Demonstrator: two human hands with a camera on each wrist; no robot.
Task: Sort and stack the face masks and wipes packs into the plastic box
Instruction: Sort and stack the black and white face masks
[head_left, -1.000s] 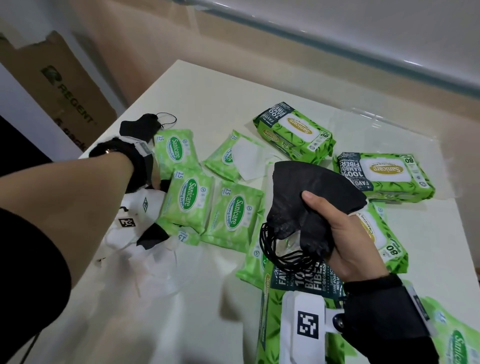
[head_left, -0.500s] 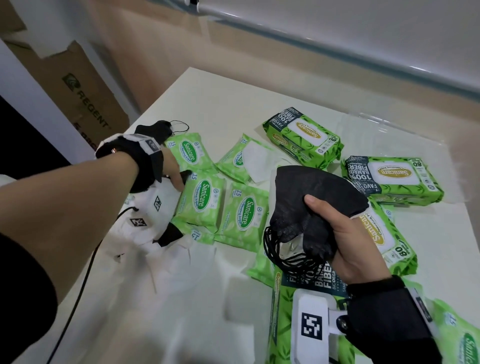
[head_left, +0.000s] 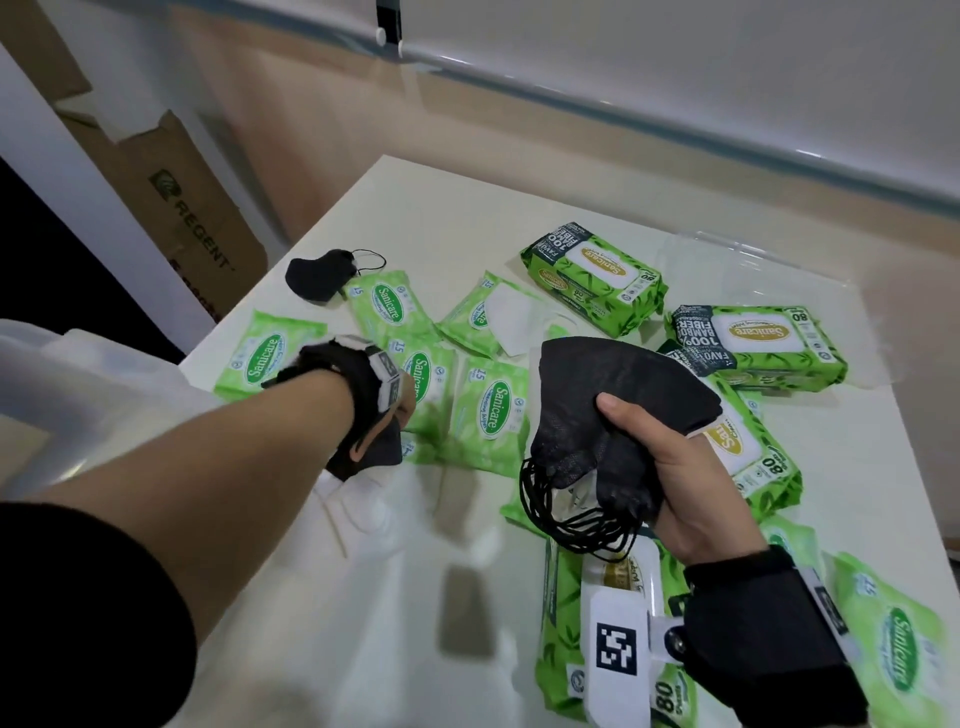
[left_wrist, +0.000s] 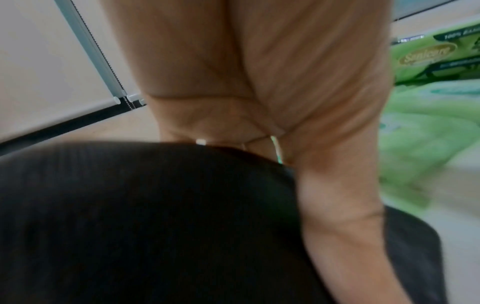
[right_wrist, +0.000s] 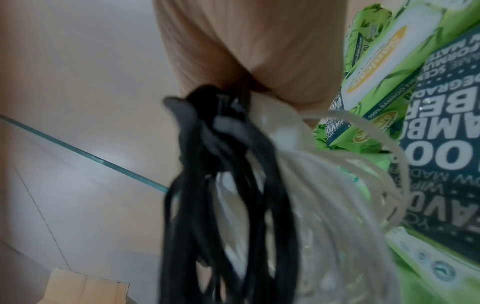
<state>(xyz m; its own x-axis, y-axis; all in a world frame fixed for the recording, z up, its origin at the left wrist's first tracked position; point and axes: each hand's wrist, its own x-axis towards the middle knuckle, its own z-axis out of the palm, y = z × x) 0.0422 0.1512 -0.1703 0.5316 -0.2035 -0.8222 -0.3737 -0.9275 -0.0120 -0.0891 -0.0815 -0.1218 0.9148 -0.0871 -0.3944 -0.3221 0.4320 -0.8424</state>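
My right hand (head_left: 670, 467) grips a stack of black and white face masks (head_left: 613, 395) above the table, their ear loops (right_wrist: 221, 185) hanging down. My left hand (head_left: 402, 415) pinches a single black mask (head_left: 376, 449) just above some white masks (head_left: 363, 504) lying on the table; in the left wrist view the black mask (left_wrist: 155, 216) lies against my palm. Another black mask (head_left: 317, 273) lies at the table's far left. Small green wipes packs (head_left: 493, 410) and large wipes packs (head_left: 597, 275) are scattered across the table.
A translucent plastic box (head_left: 78, 395) stands off the table's left edge. A clear lid (head_left: 727, 260) lies at the back right beside a large pack (head_left: 758, 343). More packs (head_left: 613, 649) lie under my right wrist. Cardboard boxes (head_left: 192, 218) stand at the left wall.
My left hand has taken hold of a black mask from the pile of white masks and raised it slightly. My right hand keeps its grip on the mask stack, hardly moving.
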